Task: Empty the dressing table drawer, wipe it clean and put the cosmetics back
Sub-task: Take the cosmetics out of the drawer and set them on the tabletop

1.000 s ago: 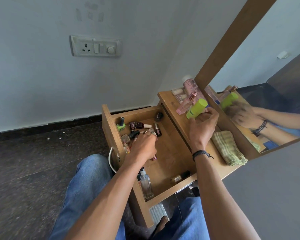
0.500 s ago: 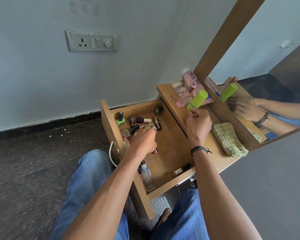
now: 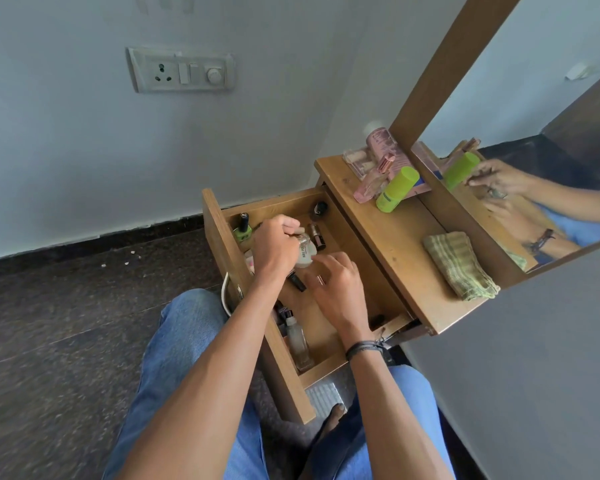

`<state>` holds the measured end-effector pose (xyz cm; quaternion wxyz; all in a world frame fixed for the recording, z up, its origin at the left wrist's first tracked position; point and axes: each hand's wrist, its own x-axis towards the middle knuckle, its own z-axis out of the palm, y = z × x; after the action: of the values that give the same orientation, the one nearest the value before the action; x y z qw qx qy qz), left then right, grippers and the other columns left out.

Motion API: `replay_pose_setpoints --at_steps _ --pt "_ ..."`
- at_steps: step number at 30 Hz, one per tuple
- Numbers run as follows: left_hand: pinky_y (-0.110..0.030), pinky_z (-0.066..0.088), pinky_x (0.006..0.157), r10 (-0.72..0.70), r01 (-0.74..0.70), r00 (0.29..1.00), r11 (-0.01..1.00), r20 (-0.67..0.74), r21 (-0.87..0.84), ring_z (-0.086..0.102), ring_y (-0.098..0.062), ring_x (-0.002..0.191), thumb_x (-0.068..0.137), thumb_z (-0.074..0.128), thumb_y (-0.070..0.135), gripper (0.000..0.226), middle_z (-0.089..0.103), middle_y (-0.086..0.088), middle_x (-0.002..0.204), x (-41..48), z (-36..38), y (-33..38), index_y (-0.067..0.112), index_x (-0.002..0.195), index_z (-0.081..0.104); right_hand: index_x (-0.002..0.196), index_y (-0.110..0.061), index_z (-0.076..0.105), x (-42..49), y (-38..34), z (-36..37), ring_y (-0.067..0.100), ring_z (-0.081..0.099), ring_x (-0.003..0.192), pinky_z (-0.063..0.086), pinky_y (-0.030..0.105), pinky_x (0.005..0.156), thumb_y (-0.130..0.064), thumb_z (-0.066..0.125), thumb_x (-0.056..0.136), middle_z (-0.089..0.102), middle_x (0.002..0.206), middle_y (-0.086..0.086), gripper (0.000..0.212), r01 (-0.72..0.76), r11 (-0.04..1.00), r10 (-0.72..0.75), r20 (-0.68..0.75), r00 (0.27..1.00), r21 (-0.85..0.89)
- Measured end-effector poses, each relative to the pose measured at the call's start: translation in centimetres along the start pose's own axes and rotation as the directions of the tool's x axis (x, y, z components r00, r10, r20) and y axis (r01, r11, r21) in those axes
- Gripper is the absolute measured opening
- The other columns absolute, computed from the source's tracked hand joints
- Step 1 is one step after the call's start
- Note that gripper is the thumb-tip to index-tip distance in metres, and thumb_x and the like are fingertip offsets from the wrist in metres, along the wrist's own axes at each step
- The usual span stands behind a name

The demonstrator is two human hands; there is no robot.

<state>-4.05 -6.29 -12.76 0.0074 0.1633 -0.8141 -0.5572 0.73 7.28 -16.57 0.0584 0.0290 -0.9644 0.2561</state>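
The drawer of a dressing table stands pulled out at the centre of the frame, only partly emptied, as a seated person works through its cosmetics. The left hand, at the drawer's 11 o'clock end, has its fingers curled round a small white jar, with what looks like another small item gripped alongside it. The right hand, just beside it at 4 o'clock, hovers with fingers loosely spread and appears to hold nothing. A green nail polish bottle, a few dark little bottles and a clear glass bottle at the 6 o'clock end are yet to come out. On the tabletop, at 2 o'clock from the drawer, a green tube and a pink bottle already lie removed. A folded green cloth waits at 3 o'clock, apparently unused. The rest of the emptying, the wiping and the restocking all seem to lie ahead. A mirror rises at 1 o'clock, a wall socket at 11.
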Motion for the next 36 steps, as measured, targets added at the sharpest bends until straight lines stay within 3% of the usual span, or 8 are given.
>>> replay_pose_setpoints --at_steps 3,6,12,15,20,27,32,36 --pt "-0.034 0.056 0.087 -0.027 0.025 0.999 0.998 -0.039 -0.057 0.063 -0.013 0.099 0.084 0.049 -0.015 0.05 0.068 0.002 0.113 0.4 0.0 -0.3 0.017 0.116 0.07 0.136 -0.017 0.062 1.2 -0.7 0.2 0.02 0.05 0.115 0.044 0.028 0.092 -0.031 0.071 0.094 0.057 0.127 0.0 0.046 0.011 1.0 -0.01 0.018 1.0 -0.016" --pt "-0.038 0.056 0.093 -0.029 0.028 0.999 0.998 -0.018 -0.051 0.063 -0.015 0.104 0.085 0.056 -0.012 0.047 0.067 0.003 0.116 0.7 0.2 -0.6 0.021 0.115 0.07 0.144 -0.02 0.054 2.8 -0.6 1.0 0.026 0.047 0.127 0.047 0.04 0.098 -0.031 0.07 0.094 0.051 0.141 0.003 0.054 -0.025 0.999 0.029 0.105 0.994 -0.043" --pt "-0.045 0.049 0.102 0.032 -0.073 0.986 0.966 0.164 0.249 0.051 -0.029 0.126 0.09 0.057 -0.003 0.046 0.058 -0.007 0.139 0.5 0.9 -1.0 0.022 0.127 0.069 0.14 -0.017 0.052 4.0 -0.3 1.9 0.031 0.05 0.129 0.043 0.042 0.102 -0.018 0.07 0.09 0.054 0.142 0.009 0.053 -0.044 0.998 0.048 0.144 0.988 -0.033" --pt "-0.044 0.039 0.106 0.031 -0.127 0.968 0.916 0.247 0.38 0.041 -0.033 0.131 0.095 0.054 0.002 0.044 0.047 -0.009 0.146 0.2 1.1 -1.2 0.019 0.134 0.064 0.129 -0.017 0.057 3.7 -0.2 1.8 0.029 0.053 0.121 0.045 0.039 0.088 -0.021 0.07 0.087 0.058 0.133 0.008 0.044 -0.07 0.997 0.071 0.1 0.992 -0.011" --pt "-0.044 0.038 0.105 0.023 -0.125 0.975 0.883 0.222 0.453 0.037 -0.033 0.134 0.097 0.054 0.005 0.037 0.046 -0.009 0.145 0.0 0.9 -1.3 0.011 0.133 0.064 0.12 -0.021 0.059 1.7 0.0 0.6 0.022 0.051 0.111 0.046 0.032 0.078 -0.047 0.08 0.079 0.051 0.125 0.005 0.052 -0.157 0.987 0.157 -0.015 0.987 0.024" --pt "-0.045 0.045 0.104 0.019 -0.172 0.959 0.834 0.284 0.524 0.045 -0.032 0.128 0.095 0.058 0.005 0.034 0.051 -0.009 0.138 -0.4 1.9 -1.7 0.009 0.128 0.065 0.11 -0.026 0.063 -1.3 -0.7 -4.7 0.015 0.054 0.104 0.043 0.019 0.075 -0.041 0.082 0.077 0.047 0.117 -0.005 0.041 -0.183 0.962 0.226 -0.216 0.95 0.201" --pt "-0.048 0.04 0.107 -0.001 -0.177 0.952 0.811 0.305 0.558 0.038 -0.032 0.135 0.095 0.065 0.013 0.032 0.045 -0.007 0.143 -0.5 2.2 -1.8 0.009 0.127 0.064 0.101 -0.025 0.064 0.4 0.0 -9.6 0.021 0.057 0.103 0.048 0.035 0.087 -0.041 0.076 0.07 0.052 0.112 0.0 0.037 -0.199 0.941 0.313 -0.488 0.815 0.272" --pt "-0.045 0.042 0.104 0.005 -0.189 0.95 0.805 0.313 0.562 0.037 -0.03 0.134 0.094 0.066 0.013 0.037 0.038 -0.006 0.148 -0.6 2.3 -1.9 0.005 0.13 0.061 0.107 -0.021 0.062 3.0 2.3 -10.5 0.029 0.049 0.112 0.038 0.036 0.093 -0.037 0.077 0.073 0.054 0.115 0.007 0.041 -0.379 0.903 0.429 -0.422 0.799 0.203"
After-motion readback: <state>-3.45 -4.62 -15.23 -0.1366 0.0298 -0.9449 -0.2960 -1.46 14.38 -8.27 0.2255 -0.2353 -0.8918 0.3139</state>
